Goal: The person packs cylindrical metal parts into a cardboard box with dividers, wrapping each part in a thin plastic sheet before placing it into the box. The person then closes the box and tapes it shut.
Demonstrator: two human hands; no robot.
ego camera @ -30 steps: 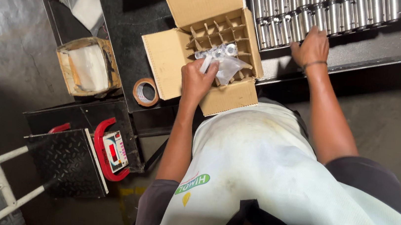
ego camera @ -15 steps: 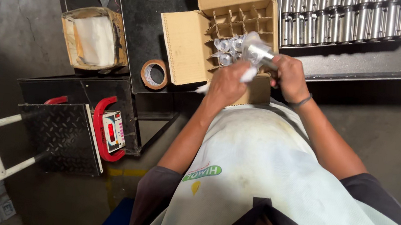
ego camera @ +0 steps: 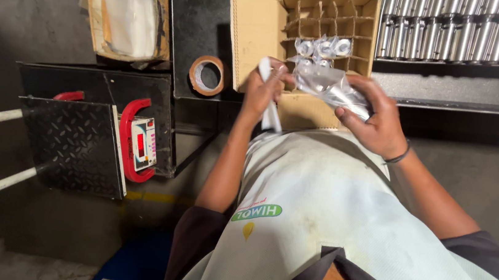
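My right hand (ego camera: 374, 117) grips a metal cylinder wrapped in a clear plastic bag (ego camera: 329, 86), held just in front of an open cardboard box (ego camera: 260, 30) with a divider grid. My left hand (ego camera: 262, 92) pinches the loose end of that bag, and a white strip hangs down from its fingers. Several wrapped cylinders (ego camera: 322, 47) stand in the box's cells; the other cells look empty.
Rows of bare metal cylinders (ego camera: 465, 27) lie on the black bench at the right. A roll of brown tape (ego camera: 207, 75) sits left of the box. Further left are a small carton of white bags (ego camera: 127, 19) and a platform scale (ego camera: 76, 143) with a red-framed display.
A second ago my right hand rested by the cylinder rows and my left reached into the box. Now both hands hold a bagged cylinder in front of the box.
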